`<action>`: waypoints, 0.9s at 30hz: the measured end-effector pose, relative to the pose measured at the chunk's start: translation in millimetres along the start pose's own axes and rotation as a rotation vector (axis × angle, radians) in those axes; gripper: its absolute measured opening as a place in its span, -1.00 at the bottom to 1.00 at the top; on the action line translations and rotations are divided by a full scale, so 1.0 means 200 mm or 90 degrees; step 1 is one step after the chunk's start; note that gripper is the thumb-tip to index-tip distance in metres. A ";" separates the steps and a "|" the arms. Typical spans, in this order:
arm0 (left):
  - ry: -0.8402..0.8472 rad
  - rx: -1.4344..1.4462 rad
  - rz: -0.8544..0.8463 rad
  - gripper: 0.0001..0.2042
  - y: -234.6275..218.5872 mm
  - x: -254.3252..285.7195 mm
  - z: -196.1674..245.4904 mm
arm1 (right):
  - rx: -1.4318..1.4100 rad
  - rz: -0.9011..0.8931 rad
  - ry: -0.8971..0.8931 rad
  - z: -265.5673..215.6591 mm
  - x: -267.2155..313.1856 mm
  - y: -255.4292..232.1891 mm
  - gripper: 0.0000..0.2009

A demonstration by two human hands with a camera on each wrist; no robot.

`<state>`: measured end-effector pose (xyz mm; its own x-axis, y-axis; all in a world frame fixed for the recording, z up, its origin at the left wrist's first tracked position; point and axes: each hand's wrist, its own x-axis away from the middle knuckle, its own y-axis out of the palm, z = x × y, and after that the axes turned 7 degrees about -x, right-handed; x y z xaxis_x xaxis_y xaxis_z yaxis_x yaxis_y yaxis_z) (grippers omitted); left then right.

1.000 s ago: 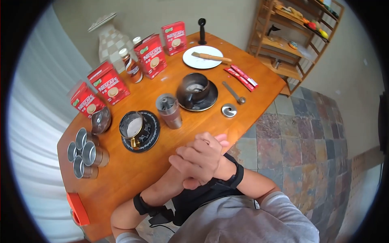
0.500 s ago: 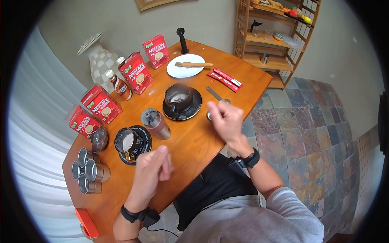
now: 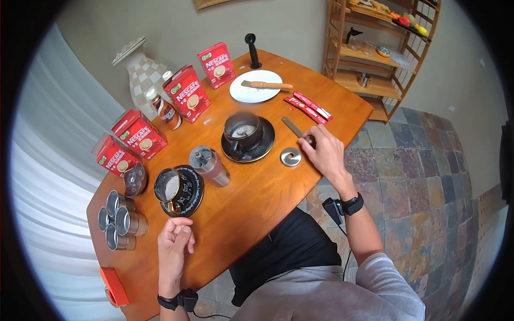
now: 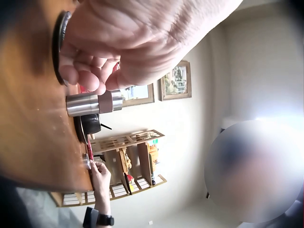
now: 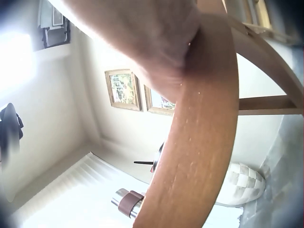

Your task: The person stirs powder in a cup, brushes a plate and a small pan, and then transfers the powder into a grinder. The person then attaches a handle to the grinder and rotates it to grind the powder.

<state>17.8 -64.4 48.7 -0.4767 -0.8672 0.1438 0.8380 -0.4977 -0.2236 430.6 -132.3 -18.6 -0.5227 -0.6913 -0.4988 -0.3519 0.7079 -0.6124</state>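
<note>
My right hand (image 3: pixel 327 155) is at the table's right edge, thumb and fingers around the bowl end of a measuring spoon (image 3: pixel 292 127). Just left of those fingers lies a round metal disc with a curved slot (image 3: pixel 290 157). My left hand (image 3: pixel 175 243) hovers over the near side of the table, fingers loosely bent, holding nothing. It is closest to a glass cup of pale powder (image 3: pixel 167 184) on a printed black saucer (image 3: pixel 191 187). Between the hands stand a metal coffee grinder (image 3: pixel 214 168) with a brown band and a black cup (image 3: pixel 243 136) on a black saucer (image 3: pixel 266 143).
Red Nescafé boxes (image 3: pixel 188 96) and a brown bottle (image 3: pixel 167 113) line the far left. Behind are a white plate (image 3: pixel 246 96) with a brush (image 3: pixel 265 84), and red sachets (image 3: pixel 308 109). Several metal cups (image 3: pixel 131 220) and an orange-red object (image 3: pixel 113 286) are at left.
The clasped hands have come apart. My right hand has gone right and forward to the spoon; my left hand has moved left and back over the table. The cups have stayed in place.
</note>
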 end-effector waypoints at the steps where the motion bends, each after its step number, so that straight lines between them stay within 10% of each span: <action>1: -0.007 -0.019 -0.002 -0.88 0.01 0.00 0.02 | -0.050 0.047 -0.017 0.00 0.00 0.01 -0.81; 4: -0.009 -0.045 -0.015 -0.89 0.04 -0.02 0.03 | -0.157 0.064 0.130 -0.05 -0.01 -0.02 -0.82; 15: -0.006 -0.085 -0.030 -0.90 0.11 -0.07 0.03 | -0.011 0.117 -0.121 0.00 -0.05 0.04 -0.85; 27: 0.034 -0.052 0.037 -0.90 0.05 -0.07 0.04 | 0.006 0.085 -0.074 0.00 -0.04 0.05 -0.83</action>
<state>35.5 -56.7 51.5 -0.4433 -0.8930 0.0775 0.8410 -0.4443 -0.3086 431.7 -118.5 -21.3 -0.4702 -0.6040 -0.6435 -0.2783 0.7934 -0.5413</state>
